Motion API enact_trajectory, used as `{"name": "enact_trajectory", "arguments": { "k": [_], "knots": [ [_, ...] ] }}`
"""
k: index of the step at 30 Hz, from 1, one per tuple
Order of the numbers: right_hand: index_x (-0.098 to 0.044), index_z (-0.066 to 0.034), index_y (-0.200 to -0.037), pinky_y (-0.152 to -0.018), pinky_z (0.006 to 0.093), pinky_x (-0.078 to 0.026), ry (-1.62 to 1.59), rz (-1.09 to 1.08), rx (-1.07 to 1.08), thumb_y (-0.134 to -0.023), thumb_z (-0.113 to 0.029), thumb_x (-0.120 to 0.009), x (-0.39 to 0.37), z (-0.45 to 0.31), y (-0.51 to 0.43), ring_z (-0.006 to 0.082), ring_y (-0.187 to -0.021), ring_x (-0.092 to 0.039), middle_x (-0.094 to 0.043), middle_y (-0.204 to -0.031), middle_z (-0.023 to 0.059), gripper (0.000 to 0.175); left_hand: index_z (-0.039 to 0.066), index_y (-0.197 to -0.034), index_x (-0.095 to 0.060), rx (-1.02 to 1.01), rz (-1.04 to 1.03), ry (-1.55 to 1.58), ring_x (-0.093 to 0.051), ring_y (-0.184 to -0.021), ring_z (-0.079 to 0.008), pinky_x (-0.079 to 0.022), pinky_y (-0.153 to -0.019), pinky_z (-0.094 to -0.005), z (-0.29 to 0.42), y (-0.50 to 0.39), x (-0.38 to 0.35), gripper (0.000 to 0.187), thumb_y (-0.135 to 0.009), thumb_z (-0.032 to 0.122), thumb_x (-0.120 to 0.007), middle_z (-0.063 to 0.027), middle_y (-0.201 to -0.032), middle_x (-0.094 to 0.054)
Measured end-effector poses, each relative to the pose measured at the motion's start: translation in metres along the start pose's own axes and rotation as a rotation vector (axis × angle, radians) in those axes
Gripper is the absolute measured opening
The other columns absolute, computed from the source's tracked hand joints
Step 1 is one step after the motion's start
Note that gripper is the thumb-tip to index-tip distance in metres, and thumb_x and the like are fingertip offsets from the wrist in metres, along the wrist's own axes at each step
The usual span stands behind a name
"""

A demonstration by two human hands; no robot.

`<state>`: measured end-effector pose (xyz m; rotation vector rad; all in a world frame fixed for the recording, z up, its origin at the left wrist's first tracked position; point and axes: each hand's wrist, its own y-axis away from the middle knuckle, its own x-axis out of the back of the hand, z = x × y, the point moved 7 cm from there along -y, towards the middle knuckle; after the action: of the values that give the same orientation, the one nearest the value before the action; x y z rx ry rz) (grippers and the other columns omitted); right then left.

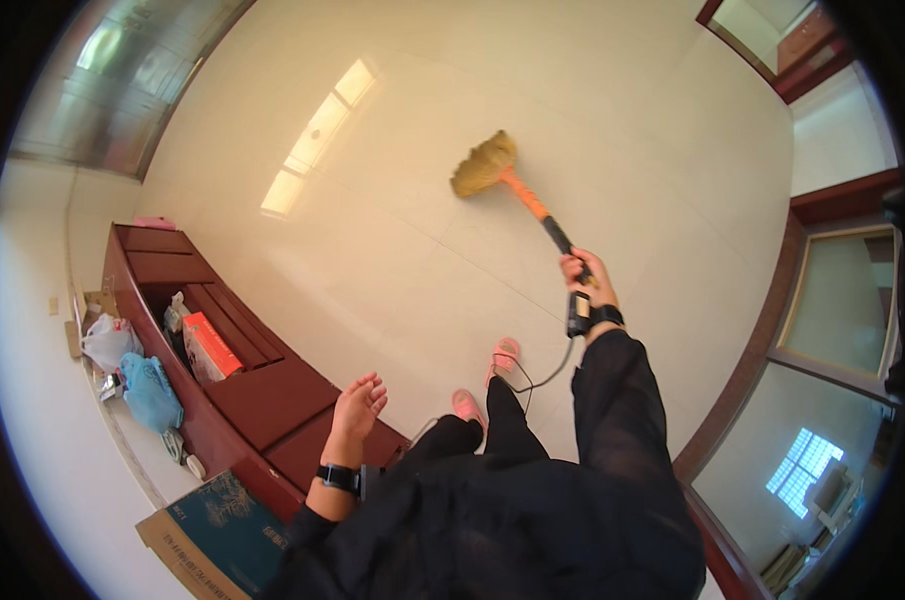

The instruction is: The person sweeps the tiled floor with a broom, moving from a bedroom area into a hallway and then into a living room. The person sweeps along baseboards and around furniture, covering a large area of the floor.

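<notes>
My right hand (589, 274) is wrapped around the black upper end of a hand broom (526, 196). The broom slants away from me, its orange lower handle leading to a head of tan straw bristles at the pale tiled floor (422, 300). On the right wrist, a band carries a small black device (578, 315) with a cable hanging from it toward my legs. My left hand (358, 409) holds nothing, its fingers loosely curled and partly apart, in front of a dark red wooden cabinet (250, 405). Pink slippers (505, 352) are on my feet.
A red box (212, 345) sits in an open cabinet compartment. Behind, a blue plastic bag (152, 390) and a white bag (112, 341) lie along the wall. A printed cardboard box (219, 532) stands lower left. At right are a dark red doorframe (771, 300) and glass panes (839, 300).
</notes>
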<state>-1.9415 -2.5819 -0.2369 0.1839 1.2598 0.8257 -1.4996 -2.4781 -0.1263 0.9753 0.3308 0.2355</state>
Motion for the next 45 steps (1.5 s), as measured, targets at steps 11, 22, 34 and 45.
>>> {"name": "enact_trajectory", "arguments": {
  "k": [11,22,34,45],
  "knots": [
    [-0.042,-0.002,-0.089,-0.041,0.0167,-0.041,0.123,0.366,0.525,-0.078,-0.007,-0.049,0.076,0.019,0.254,0.0059,-0.047,-0.045,-0.045,-0.063,0.0023,0.015,0.004,-0.106,-0.05,0.016,-0.32,-0.206,-0.054,-0.084,-0.0166,-0.047,-0.073,-0.0288,0.054,-0.038,-0.116,0.022,-0.084,0.008,-0.048,-0.0055,-0.095,-0.054],
    [-0.041,-0.0006,-0.111,-0.038,0.019,-0.037,0.231,0.175,0.196,-0.079,-0.011,-0.044,-0.003,0.238,0.176,0.0055,-0.043,-0.037,-0.038,-0.063,0.001,0.033,0.005,-0.103,-0.052,0.054,-0.41,-0.413,-0.054,-0.082,-0.016,-0.047,-0.073,-0.0284,0.13,-0.088,-0.137,0.021,-0.083,0.007,-0.049,-0.0041,-0.093,-0.055],
    [-0.051,-0.0031,-0.084,-0.046,0.015,-0.04,0.357,0.102,0.273,-0.076,-0.006,-0.053,-0.066,0.24,-0.072,0.0037,-0.053,-0.049,-0.052,-0.069,0.0021,0.008,0.005,-0.103,-0.053,0.027,-0.351,-0.455,-0.054,-0.082,-0.0163,-0.047,-0.073,-0.0283,0.213,-0.129,-0.087,0.021,-0.083,0.006,-0.049,-0.0048,-0.094,-0.055],
    [-0.043,0.0027,-0.097,-0.043,0.0144,-0.044,-0.405,0.345,0.546,-0.081,-0.005,-0.051,0.093,0.184,0.186,0.0055,-0.05,-0.047,-0.047,-0.072,0.0058,0.019,0.004,-0.105,-0.051,0.141,-0.505,-0.483,-0.054,-0.083,-0.016,-0.047,-0.074,-0.0285,0.181,-0.144,-0.139,0.021,-0.084,0.008,-0.049,-0.0052,-0.094,-0.055]
  ]
}}
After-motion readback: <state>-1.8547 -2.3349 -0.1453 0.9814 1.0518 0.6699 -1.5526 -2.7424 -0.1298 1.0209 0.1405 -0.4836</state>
